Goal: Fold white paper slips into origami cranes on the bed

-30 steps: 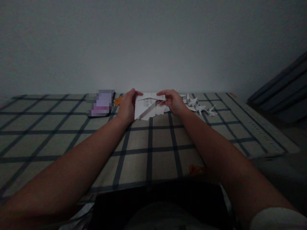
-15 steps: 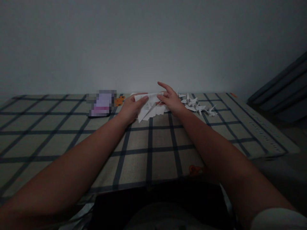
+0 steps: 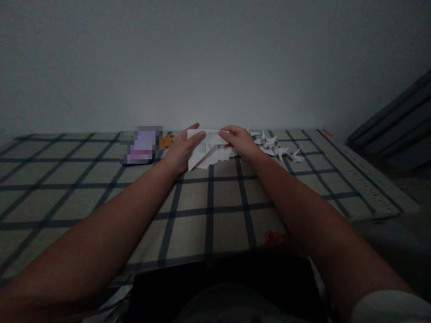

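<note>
Between my hands is a folded piece of white paper [image 3: 195, 151] with some print on it, its lower end narrowing to a point. My left hand [image 3: 183, 150] pinches its left side, thumb on the front face. The paper's upper right corner is held by my right hand [image 3: 239, 140] between thumb and fingers. Below and behind it, more white paper pieces [image 3: 224, 155] lie on the checked tablecloth [image 3: 225, 193], partly covered. Several folded paper cranes [image 3: 269, 142] sit in a cluster just right of my right hand.
A phone [image 3: 143, 146], blurred out, rests left of my hands. The table stands against a pale wall [image 3: 208, 63]. Dark draped fabric [image 3: 397, 121] hangs at the far right. The table's near edge is by my lap.
The folded paper has shifted slightly left and now shows a broader face. My right index finger, raised before, has come down onto the paper, while a left finger now sticks up behind.
</note>
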`<state>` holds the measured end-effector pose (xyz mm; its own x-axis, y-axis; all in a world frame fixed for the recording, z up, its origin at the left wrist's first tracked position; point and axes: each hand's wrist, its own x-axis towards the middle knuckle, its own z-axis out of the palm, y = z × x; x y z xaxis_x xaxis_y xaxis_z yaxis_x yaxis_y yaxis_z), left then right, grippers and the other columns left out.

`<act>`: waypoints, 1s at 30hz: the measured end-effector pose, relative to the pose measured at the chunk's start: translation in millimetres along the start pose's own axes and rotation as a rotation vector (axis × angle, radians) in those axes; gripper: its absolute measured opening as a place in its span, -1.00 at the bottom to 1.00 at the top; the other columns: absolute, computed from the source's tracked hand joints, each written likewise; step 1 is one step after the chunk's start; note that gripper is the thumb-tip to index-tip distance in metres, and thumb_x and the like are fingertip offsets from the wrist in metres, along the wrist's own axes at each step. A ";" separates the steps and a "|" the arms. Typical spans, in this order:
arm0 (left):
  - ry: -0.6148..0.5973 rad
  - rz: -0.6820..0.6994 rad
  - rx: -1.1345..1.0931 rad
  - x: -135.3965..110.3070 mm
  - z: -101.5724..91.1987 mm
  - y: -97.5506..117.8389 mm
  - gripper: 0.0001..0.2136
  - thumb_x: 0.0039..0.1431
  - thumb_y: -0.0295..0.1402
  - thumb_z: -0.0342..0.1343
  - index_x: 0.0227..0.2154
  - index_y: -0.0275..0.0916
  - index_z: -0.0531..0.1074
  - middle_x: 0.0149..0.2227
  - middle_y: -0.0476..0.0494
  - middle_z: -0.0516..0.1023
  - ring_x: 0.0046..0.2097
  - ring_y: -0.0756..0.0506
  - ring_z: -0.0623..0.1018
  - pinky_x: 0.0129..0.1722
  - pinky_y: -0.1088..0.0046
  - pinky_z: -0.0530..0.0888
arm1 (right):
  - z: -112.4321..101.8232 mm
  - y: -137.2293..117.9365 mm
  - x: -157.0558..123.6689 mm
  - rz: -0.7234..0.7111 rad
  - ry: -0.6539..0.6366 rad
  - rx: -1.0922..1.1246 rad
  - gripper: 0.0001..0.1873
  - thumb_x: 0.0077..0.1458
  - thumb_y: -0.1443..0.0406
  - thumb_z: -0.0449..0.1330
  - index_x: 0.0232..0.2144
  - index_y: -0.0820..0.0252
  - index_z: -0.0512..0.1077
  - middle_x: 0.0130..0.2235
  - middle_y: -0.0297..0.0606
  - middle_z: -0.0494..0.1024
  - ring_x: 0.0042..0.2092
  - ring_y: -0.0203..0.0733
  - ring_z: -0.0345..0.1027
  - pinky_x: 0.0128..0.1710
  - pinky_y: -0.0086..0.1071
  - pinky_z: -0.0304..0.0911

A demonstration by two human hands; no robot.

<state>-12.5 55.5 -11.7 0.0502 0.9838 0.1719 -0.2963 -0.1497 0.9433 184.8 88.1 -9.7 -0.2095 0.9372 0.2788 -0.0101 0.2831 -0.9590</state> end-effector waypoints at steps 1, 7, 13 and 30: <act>-0.025 -0.046 -0.002 -0.7 0.2 -0.2 -0.40 -0.05 -0.20 0.43 0.08 -0.26 0.46 -0.18 -0.19 0.67 -0.26 -0.11 0.64 -0.17 0.34 0.57 | 0.0 0.2 0.2 -0.002 -0.004 0.010 -0.79 0.07 0.19 0.36 -0.29 0.18 0.52 -0.35 -0.35 0.54 -0.36 -0.35 0.37 -0.40 -0.50 0.35; -0.048 0.030 0.097 -3.0 -2.8 -10.2 -0.58 0.05 -0.07 0.38 -0.17 -0.30 0.59 -0.13 -0.25 0.69 -0.21 -0.17 0.67 -0.10 0.29 0.57 | -0.2 -1.6 -0.7 0.017 -0.025 0.012 -0.75 0.07 0.15 0.37 -0.26 0.16 0.52 -0.33 -0.34 0.55 -0.37 -0.36 0.39 -0.43 -0.52 0.34; -0.075 0.001 0.019 -5.4 -0.5 -6.3 -0.65 0.01 -0.11 0.41 -0.27 -0.28 0.60 -0.22 -0.19 0.71 -0.27 -0.13 0.66 -0.13 0.32 0.58 | 0.6 -2.3 -1.5 0.021 -0.019 -0.023 -0.82 0.12 0.20 0.33 -0.29 0.19 0.51 -0.34 -0.34 0.56 -0.39 -0.38 0.38 -0.41 -0.52 0.33; 0.026 0.051 0.140 -4.1 -3.4 -5.5 -0.61 -0.11 -0.12 0.46 -0.30 -0.30 0.61 -0.27 -0.21 0.69 -0.32 -0.15 0.63 -0.24 0.32 0.55 | 2.5 -6.2 -4.4 -0.027 -0.041 -0.100 -0.78 0.06 0.19 0.36 -0.27 0.15 0.49 -0.38 -0.37 0.48 -0.37 -0.32 0.34 -0.37 -0.44 0.32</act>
<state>-14.3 52.7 -18.6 0.0135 0.9765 0.2152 -0.1621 -0.2102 0.9641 183.4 81.7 -5.1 -0.2502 0.9206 0.2999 0.0809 0.3286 -0.9410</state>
